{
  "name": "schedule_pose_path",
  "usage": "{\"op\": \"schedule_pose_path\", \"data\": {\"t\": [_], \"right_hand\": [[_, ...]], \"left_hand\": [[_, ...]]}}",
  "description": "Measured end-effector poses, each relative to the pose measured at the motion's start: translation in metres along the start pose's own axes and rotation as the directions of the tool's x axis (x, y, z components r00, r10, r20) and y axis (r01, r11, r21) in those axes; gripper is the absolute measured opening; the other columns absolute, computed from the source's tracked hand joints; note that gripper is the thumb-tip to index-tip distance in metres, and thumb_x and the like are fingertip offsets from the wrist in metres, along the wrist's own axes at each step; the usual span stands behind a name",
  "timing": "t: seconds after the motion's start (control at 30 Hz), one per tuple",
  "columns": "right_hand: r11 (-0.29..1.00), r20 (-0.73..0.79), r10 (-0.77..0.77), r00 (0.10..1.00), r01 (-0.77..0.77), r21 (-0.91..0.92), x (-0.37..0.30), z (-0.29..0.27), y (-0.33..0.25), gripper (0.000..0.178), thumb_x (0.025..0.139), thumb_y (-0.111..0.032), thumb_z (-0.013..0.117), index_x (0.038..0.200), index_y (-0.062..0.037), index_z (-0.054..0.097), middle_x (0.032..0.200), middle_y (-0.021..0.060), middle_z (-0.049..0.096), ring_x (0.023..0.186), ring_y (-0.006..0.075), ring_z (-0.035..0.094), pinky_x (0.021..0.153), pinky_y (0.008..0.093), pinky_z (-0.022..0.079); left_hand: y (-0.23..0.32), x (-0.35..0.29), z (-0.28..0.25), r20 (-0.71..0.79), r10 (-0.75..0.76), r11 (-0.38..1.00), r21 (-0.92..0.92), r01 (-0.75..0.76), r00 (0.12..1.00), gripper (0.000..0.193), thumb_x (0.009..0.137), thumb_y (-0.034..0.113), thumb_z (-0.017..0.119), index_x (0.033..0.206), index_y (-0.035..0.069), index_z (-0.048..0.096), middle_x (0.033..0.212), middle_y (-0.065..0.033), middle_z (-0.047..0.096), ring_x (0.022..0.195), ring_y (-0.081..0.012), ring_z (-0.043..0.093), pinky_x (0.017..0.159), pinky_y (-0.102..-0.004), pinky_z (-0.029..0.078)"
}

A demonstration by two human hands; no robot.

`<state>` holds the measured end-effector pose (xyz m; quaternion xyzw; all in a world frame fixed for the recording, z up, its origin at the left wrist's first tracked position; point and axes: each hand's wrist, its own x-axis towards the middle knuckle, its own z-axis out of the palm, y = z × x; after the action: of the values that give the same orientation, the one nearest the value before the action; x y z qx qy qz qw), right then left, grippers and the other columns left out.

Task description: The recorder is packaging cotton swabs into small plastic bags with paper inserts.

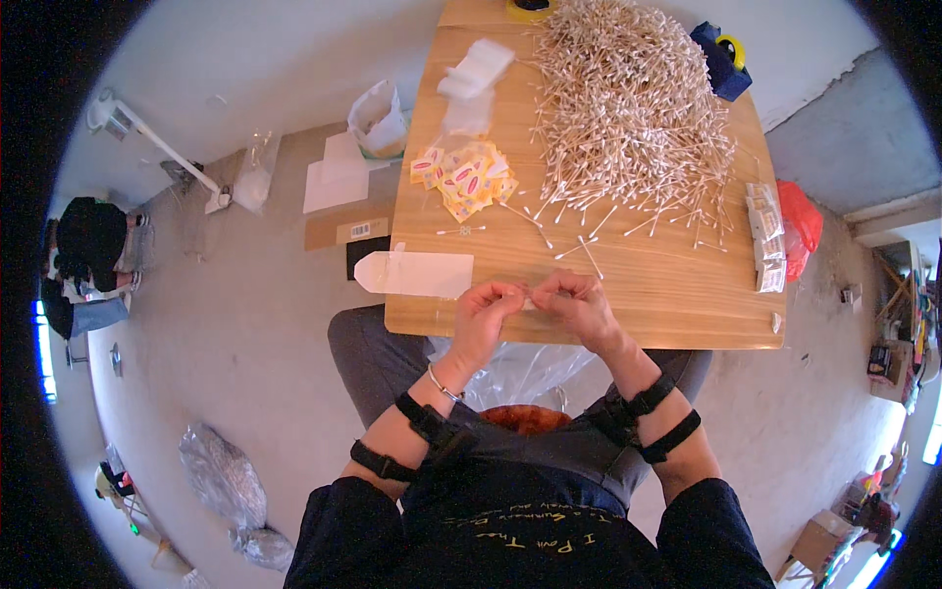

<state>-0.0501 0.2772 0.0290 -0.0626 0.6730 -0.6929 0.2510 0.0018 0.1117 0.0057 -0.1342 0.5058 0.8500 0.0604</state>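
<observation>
At the near edge of the wooden table (648,319), my left hand (483,314) and my right hand (581,309) meet with fingertips pinched together. A small whitish bit shows between them, too small and covered to name. Just left of my left hand lies a white card (422,274) with a pointed left end. Ahead of my hands, a few loose cotton swabs (593,255) lie in front of a large heap of cotton swabs (628,108). A pile of small yellow-and-white printed labels (466,180) sits to the left of the heap.
Clear plastic sleeves (476,71) lie at the far left of the table. A navy tape dispenser (721,64) stands at the far right. Filled packs (766,239) line the right edge beside a red bag (800,231). A white bin (379,123) stands on the floor at left.
</observation>
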Motion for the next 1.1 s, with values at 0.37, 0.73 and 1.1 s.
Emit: {"op": "schedule_pose_path", "data": {"t": [0.37, 0.73, 1.1], "right_hand": [[0.761, -0.014, -0.533, 0.846, 0.472, -0.445, -0.007, 0.003, 0.002, 0.009, 0.071, -0.009, 0.074, 0.078, -0.0104, 0.069, 0.075, 0.0063, 0.061, 0.073, 0.0257, 0.055, 0.067, 0.0338, 0.046], [0.701, 0.094, -0.531, 0.842, 0.499, -0.510, -0.013, -0.004, -0.001, 0.007, 0.071, -0.011, 0.073, 0.077, -0.0114, 0.069, 0.072, 0.0025, 0.062, 0.073, 0.0236, 0.056, 0.071, 0.0350, 0.044], [0.172, 0.340, -0.729, 0.594, 0.640, -0.749, -0.015, -0.010, 0.000, 0.025, 0.065, -0.009, 0.066, 0.090, -0.0105, 0.066, 0.089, 0.0036, 0.062, 0.081, 0.0229, 0.057, 0.069, 0.0344, 0.047]], "left_hand": [[0.016, -0.001, -0.005, 0.145, 0.094, 0.910, 0.388, -0.144, 0.985, 0.012, 0.088, 0.009, 0.057, 0.095, 0.001, 0.064, 0.082, 0.0013, 0.062, 0.069, -0.0057, 0.052, 0.061, -0.0201, 0.042], [0.025, -0.010, -0.003, 0.166, 0.126, 0.786, 0.584, -0.200, 0.978, 0.015, 0.088, 0.012, 0.061, 0.096, 0.001, 0.066, 0.077, -0.0001, 0.064, 0.065, -0.0066, 0.055, 0.059, -0.0209, 0.045], [0.019, -0.007, -0.005, 0.460, 0.579, 0.194, 0.725, -0.661, 0.673, 0.019, 0.075, 0.003, 0.067, 0.095, 0.004, 0.067, 0.088, -0.0088, 0.067, 0.080, -0.0256, 0.065, 0.072, -0.0326, 0.054]]}}
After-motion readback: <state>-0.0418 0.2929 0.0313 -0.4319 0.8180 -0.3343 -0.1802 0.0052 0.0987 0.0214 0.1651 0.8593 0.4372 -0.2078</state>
